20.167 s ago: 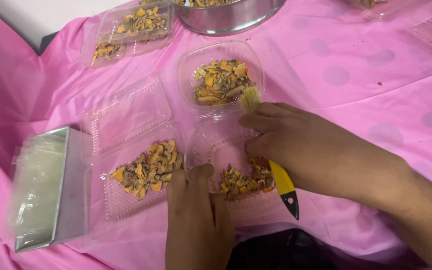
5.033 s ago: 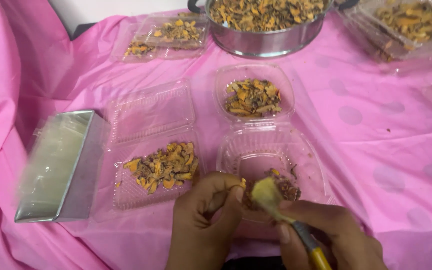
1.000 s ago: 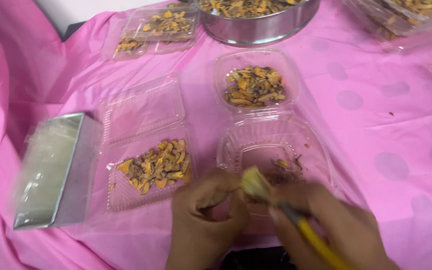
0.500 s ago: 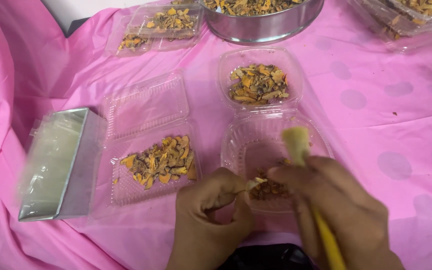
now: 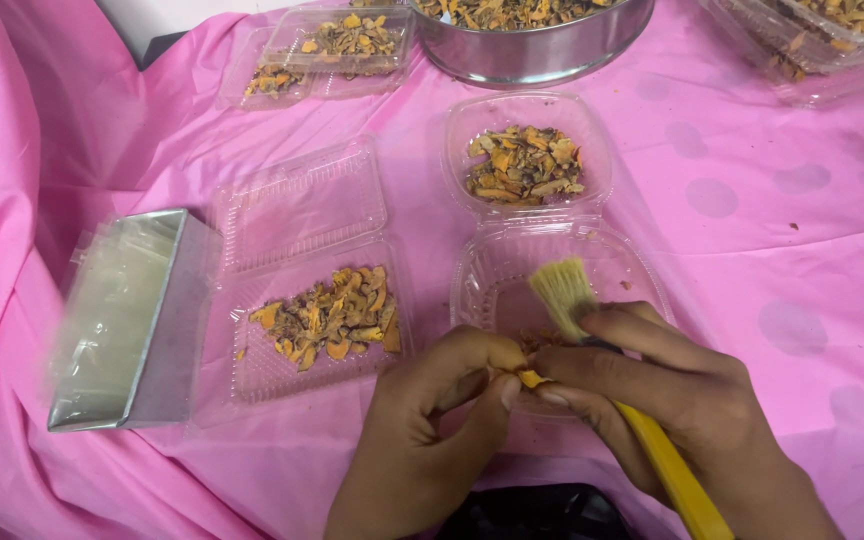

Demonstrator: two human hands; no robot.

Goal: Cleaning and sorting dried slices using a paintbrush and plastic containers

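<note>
A big pink cloth with faint round dots (image 5: 752, 230) covers the whole table. At the top middle of the frame sits a wide round shiny metal bowl (image 5: 537, 55) full of dried orange and brown bits. At the left edge is a grey metal box with a clear plastic wrap over it (image 5: 127, 320).

Just right of the box, in the middle left, lies an open square clear plastic box (image 5: 302, 270). Its lower half holds a heap of orange and brown bits, and its upper half, the lid, is bare. Right of it, in the middle, lies an open round clear plastic box (image 5: 552, 230). Its upper half holds a small heap of the same bits. In the upper left corner is another flat clear plastic tray with orange bits (image 5: 337, 45), and one more clear tray of bits (image 5: 817, 30) is in the upper right corner.

At the bottom, the two hands meet over the lower half of the round box. The right hand (image 5: 682, 400) is curled tight around a yellow-handled brush with pale bristles (image 5: 562, 292). The bristles point up. The left hand (image 5: 422, 420) pinches a tiny orange piece (image 5: 530, 379) with thumb and finger. The right fingertips touch that piece too.
</note>
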